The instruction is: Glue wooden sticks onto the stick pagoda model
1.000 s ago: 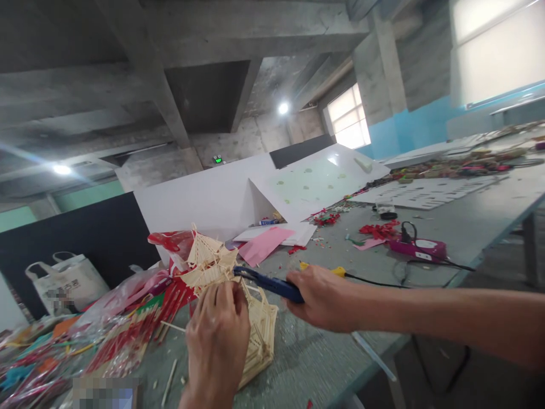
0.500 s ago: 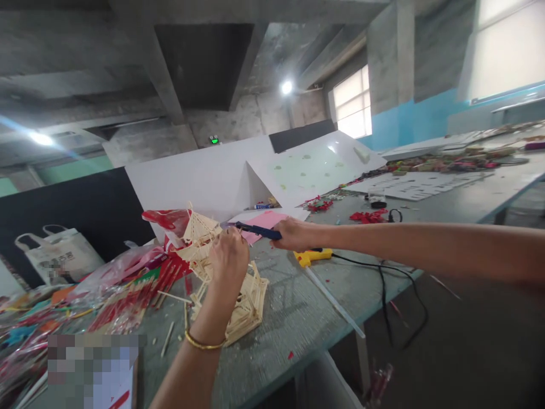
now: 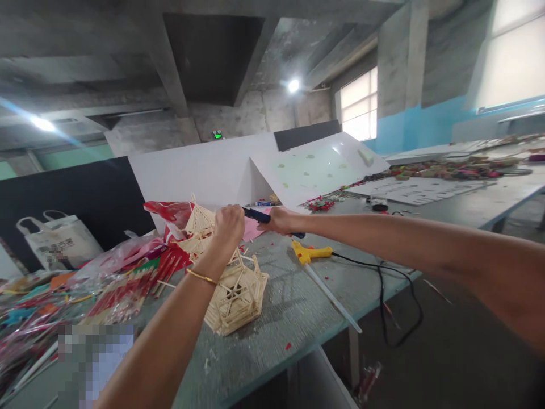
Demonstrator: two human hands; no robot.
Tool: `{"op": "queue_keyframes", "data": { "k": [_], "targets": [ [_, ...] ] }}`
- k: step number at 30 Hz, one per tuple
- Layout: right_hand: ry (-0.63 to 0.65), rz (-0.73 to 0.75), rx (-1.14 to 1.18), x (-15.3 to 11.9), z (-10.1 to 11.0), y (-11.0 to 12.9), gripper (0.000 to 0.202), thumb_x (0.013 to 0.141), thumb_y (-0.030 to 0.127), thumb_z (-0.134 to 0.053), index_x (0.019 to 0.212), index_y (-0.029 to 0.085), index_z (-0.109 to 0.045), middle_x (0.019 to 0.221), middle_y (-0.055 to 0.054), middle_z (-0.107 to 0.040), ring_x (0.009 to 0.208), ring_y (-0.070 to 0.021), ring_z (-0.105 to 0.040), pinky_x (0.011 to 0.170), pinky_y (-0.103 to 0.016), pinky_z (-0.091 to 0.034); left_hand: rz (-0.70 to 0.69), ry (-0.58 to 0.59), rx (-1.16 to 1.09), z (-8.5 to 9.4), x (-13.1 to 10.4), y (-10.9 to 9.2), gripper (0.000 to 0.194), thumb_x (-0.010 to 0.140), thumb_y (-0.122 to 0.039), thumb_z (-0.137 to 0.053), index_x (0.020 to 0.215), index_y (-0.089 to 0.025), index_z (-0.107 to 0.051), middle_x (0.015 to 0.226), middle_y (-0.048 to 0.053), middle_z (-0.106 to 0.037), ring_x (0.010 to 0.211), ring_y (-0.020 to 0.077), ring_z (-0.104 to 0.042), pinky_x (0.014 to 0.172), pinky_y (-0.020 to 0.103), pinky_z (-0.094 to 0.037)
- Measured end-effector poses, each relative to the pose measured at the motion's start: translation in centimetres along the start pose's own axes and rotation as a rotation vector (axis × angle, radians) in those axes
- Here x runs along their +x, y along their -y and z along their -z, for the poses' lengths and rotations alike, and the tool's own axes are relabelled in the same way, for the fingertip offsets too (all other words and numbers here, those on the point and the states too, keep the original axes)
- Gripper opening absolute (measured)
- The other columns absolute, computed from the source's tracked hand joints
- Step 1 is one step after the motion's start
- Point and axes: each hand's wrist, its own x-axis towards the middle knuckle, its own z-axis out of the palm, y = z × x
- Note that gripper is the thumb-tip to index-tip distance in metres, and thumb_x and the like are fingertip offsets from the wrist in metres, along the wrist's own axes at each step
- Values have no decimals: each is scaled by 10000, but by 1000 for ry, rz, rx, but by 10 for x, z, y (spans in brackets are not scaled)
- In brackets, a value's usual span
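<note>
We see stick model (image 3: 227, 304) on table (image 3: 289, 309), partly behind our left hand (image 3: 229, 224); its fingers curled near tip of dark blue pliers (image 3: 257, 215), cannot tell what they pinch; our right hand (image 3: 280, 221) grasping pliers by handles; yellow glue gun (image 3: 304, 254) on table

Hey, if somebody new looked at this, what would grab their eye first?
Probably the pale stick model on the grey table, partly hidden behind the left arm. Next comes the bright yellow glue gun lying on the table below the right arm. Then the dark blue pliers in the right hand, close beside the left hand.
</note>
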Motion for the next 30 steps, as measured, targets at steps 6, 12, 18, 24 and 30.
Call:
{"op": "queue_keyframes", "data": {
  "k": [6,12,18,24,30],
  "targets": [
    [59,-96,135,15,-22,-12,434,640,533,-661,524,167,-459,369,38,-418,309,-68,-386,316,-200,-314,97,143,-155,1,19,26,217,664,-163,-533,782,-53,-678,727,184,-661,735,265,-622,622,309,-437],
    [65,-278,319,24,-17,-46,404,797,514,-512,602,166,-444,393,44,-429,315,-66,-391,347,-199,-360,40,387,-478,25,-6,59,224,659,-311,-583,730,-122,-680,574,28,-619,542,123,-550,526,215,-422],
    [250,-435,511,46,-27,-52,370,888,430,-372,679,142,-471,463,-4,-517,434,-131,-538,496,-272,-482,14,676,-845,27,-41,66,209,599,-331,-646,683,-143,-681,594,4,-622,538,94,-502,536,207,-390],
    [327,-478,573,49,-66,-48,330,874,389,-391,690,135,-493,461,-9,-519,417,-134,-526,504,-264,-458,-90,970,-701,13,-64,54,147,619,-256,-598,690,-158,-682,568,-5,-612,544,102,-520,544,211,-377],
    [372,-512,577,47,-76,-57,325,878,368,-369,665,149,-481,438,-4,-497,382,-137,-494,481,-278,-440,-201,999,-622,-3,-72,57,180,648,-281,-581,715,-150,-686,598,6,-628,562,118,-524,538,221,-358]
  ]
}}
